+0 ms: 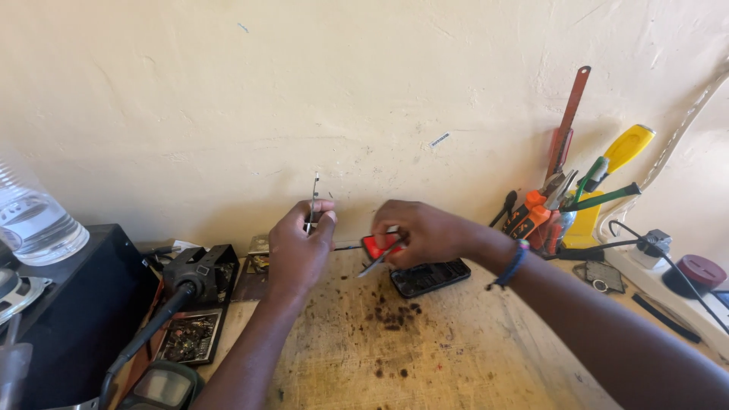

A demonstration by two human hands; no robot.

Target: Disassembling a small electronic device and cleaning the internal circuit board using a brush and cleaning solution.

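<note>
My left hand (298, 244) is raised above the worn wooden bench (425, 349), its fingers pinched on a thin metal strip (314, 191) that stands upright. My right hand (422, 232) grips metal tweezers (377, 260) whose tips point down and left toward the bench. Under my right hand lies a black phone frame (430, 276), with a small red part (373, 244) just behind it. A blue band circles my right wrist.
A tool holder (571, 206) with pliers, screwdrivers and a saw blade stands at the right by the wall. A white power strip (668, 282) lies further right. A soldering iron stand (199, 282), a black box (76, 319) and a plastic bottle (32, 220) are at the left.
</note>
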